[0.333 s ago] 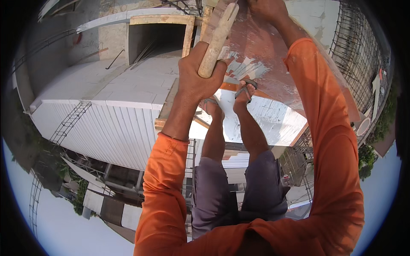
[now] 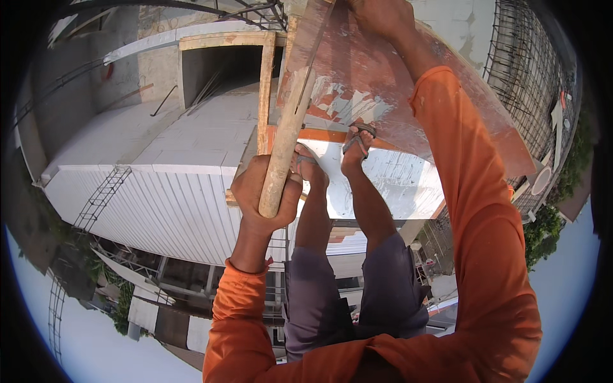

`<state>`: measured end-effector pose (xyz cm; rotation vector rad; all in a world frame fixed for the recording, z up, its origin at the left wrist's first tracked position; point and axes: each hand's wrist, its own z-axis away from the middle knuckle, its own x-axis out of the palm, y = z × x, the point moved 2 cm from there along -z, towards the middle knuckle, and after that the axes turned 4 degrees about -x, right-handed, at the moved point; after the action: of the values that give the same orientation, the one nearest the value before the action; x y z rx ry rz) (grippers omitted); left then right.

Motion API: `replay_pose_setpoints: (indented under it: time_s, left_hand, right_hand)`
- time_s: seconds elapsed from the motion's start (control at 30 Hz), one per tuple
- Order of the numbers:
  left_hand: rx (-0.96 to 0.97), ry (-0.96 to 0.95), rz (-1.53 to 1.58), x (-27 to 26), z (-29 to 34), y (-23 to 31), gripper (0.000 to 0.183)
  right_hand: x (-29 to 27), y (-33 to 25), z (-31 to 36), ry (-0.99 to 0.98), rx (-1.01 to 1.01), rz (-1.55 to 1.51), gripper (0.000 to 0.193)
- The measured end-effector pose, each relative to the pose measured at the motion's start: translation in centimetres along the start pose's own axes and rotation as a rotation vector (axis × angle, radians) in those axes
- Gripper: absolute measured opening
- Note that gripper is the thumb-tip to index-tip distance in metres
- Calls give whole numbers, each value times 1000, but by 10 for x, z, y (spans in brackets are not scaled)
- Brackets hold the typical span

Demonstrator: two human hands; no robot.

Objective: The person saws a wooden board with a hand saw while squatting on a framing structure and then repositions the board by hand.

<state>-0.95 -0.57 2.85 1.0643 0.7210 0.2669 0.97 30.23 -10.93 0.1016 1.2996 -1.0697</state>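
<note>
My left hand [image 2: 265,188] is closed round the straight wooden handle [image 2: 285,147] of a long, thin-bladed tool. Its narrow metal blade [image 2: 317,48] runs up past the top edge of the picture, seen almost edge-on; I cannot make out any teeth. Beneath the blade lies a broad reddish-brown board [image 2: 421,96], scuffed with pale grey patches. At the top, my right hand [image 2: 383,18] is curled into a closed shape over this board, near the blade. Its fingertips are partly cut off by the picture's edge, so what they grip is hidden.
My sandalled feet [image 2: 357,137] stand by the board, on a white-smeared panel [image 2: 389,182]. Left are a timber frame [image 2: 267,83] round a dark opening and a ribbed white wall [image 2: 147,198]. Steel rebar mesh [image 2: 523,64] is at the right, with a round pale container [image 2: 541,180] below.
My left hand has drawn the wooden handle down toward my body and slightly left, showing more of the blade. My right hand has shifted slightly left, still closed.
</note>
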Motion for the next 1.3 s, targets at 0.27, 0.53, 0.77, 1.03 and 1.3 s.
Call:
replay_pose_setpoints:
  time_s: [0.27, 0.53, 0.77, 1.03, 1.3]
  left_hand:
    - [-27, 9, -107, -76, 113, 49, 29]
    - [-356, 236, 185, -98, 218, 60, 39]
    - [-581, 354, 1064, -75, 232, 36, 35]
    - [-613, 389, 1451, -91, 315, 26, 31]
    - [-740, 662, 1616, -117, 347, 47, 28]
  right_hand:
    - [28, 27, 4, -158, 88, -706, 30]
    - [23, -18, 18, 214, -329, 33, 29]
    - [6, -73, 54, -212, -78, 294, 44]
    - [-1, -125, 79, -366, -213, 311, 53]
    - [22, -169, 140, -178, -263, 169, 62]
